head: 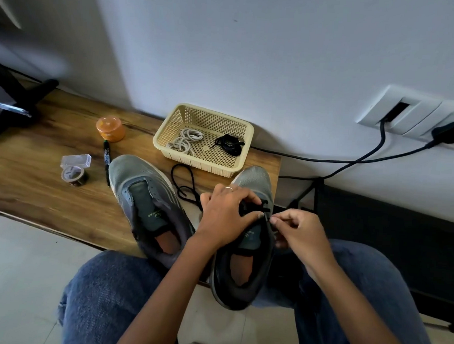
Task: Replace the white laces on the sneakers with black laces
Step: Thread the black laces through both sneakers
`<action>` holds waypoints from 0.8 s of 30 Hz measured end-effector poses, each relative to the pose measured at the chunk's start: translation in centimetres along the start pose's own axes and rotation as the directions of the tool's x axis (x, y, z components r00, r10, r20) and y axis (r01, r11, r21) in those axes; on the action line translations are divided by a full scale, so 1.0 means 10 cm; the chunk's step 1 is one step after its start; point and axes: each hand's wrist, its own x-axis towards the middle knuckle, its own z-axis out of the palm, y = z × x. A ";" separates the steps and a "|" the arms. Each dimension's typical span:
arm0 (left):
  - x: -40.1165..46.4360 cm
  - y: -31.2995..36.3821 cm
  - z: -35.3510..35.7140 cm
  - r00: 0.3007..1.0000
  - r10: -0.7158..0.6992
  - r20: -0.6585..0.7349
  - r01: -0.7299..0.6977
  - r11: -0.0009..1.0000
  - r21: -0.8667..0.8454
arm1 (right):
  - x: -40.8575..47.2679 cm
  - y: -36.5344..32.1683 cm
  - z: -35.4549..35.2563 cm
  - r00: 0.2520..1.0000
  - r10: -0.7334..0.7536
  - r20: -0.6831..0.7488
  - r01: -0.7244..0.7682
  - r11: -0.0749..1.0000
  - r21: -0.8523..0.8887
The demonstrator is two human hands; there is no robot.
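Dim, soft daylight; wide-angle edge warp

Wooden table (33, 186) running along the wall, dark grain showing. On it from the left: a black stand foot (20, 98), an orange lidded tub (110, 128), a black marker (106, 161) just in front of it, a tape roll (74, 175) touching a small clear box (76, 160). Then the left sneaker (149, 207), unlaced, the right sneaker (245, 242) hanging over the near edge, a loose black lace (184, 182) between them, and a beige basket (167, 131) behind
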 end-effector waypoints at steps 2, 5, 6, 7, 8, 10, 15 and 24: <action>-0.02 -0.01 -0.03 0.999 -0.013 0.050 0.014 1.000 -0.007 | 0.01 0.02 0.05 0.998 -0.005 -0.063 0.006 1.000 0.017; -0.08 0.00 -0.05 0.977 -0.047 0.209 0.031 0.996 0.078 | 0.02 0.04 0.06 0.992 -0.027 -0.126 0.027 1.000 0.004; -0.10 0.01 -0.04 0.965 -0.070 0.253 0.049 0.995 0.089 | 0.02 0.03 0.06 0.989 -0.029 -0.146 0.031 0.999 0.016; -0.11 0.01 -0.05 0.953 -0.101 0.287 0.081 0.994 0.079 | 0.01 0.02 0.06 0.988 -0.022 -0.156 0.031 0.998 0.051; -0.12 0.00 -0.05 0.940 -0.136 0.312 0.120 0.990 0.067 | 0.00 -0.01 0.06 0.988 -0.008 -0.155 0.026 0.993 0.113; -0.12 -0.02 -0.06 0.920 -0.204 0.334 0.191 0.979 0.071 | -0.04 -0.08 0.04 0.991 0.017 -0.132 0.014 0.972 0.233; -0.11 -0.04 -0.05 0.911 -0.229 0.343 0.179 0.969 0.173 | -0.11 -0.22 -0.03 0.995 -0.006 -0.095 0.036 0.948 0.317; -0.10 -0.05 -0.04 0.909 -0.285 0.305 0.253 0.957 0.141 | -0.12 -0.63 -0.41 0.928 -0.214 -0.304 0.307 0.902 0.303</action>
